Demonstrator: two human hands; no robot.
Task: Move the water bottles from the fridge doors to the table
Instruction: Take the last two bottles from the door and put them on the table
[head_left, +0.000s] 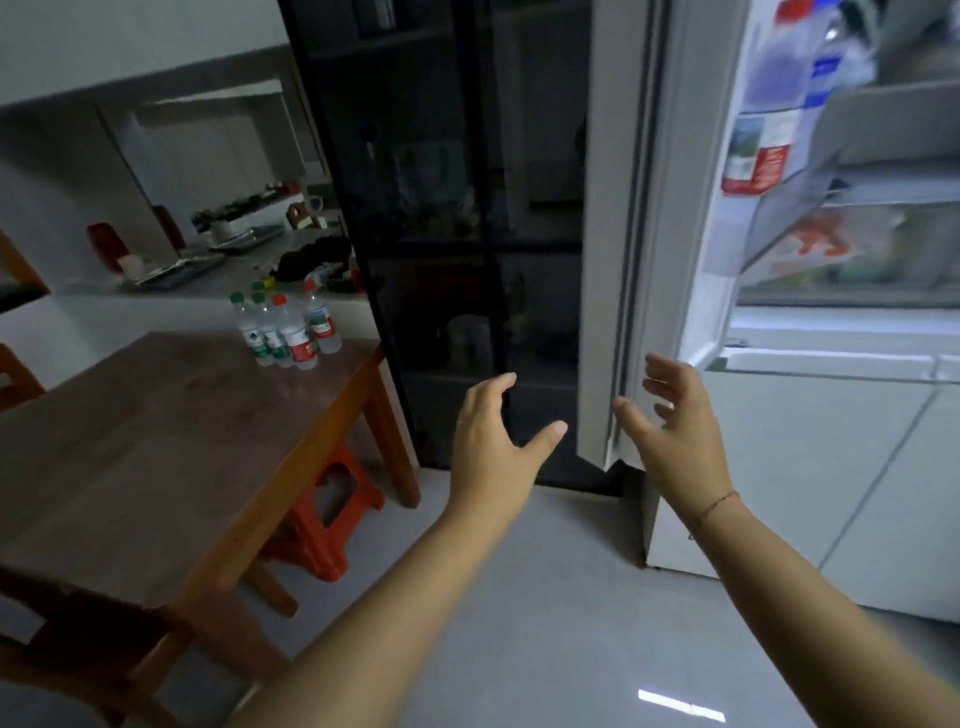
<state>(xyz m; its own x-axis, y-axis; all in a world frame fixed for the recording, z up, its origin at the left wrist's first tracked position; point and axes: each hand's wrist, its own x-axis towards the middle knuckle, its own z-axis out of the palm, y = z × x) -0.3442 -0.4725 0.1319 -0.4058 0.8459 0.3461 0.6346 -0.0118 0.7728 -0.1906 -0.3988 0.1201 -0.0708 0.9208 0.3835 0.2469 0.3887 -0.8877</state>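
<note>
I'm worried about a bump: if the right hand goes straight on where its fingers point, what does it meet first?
Probably the edge of the open white fridge door, just ahead of the open right hand; depth is unclear, so it may pass beside it.

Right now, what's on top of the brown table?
Some water bottles with green and red caps huddle near the far edge of the table. Front ones partly hide those behind.

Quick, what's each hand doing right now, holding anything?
Left hand: open, fingers spread, holding nothing.
Right hand: open, fingers spread, holding nothing.
</note>
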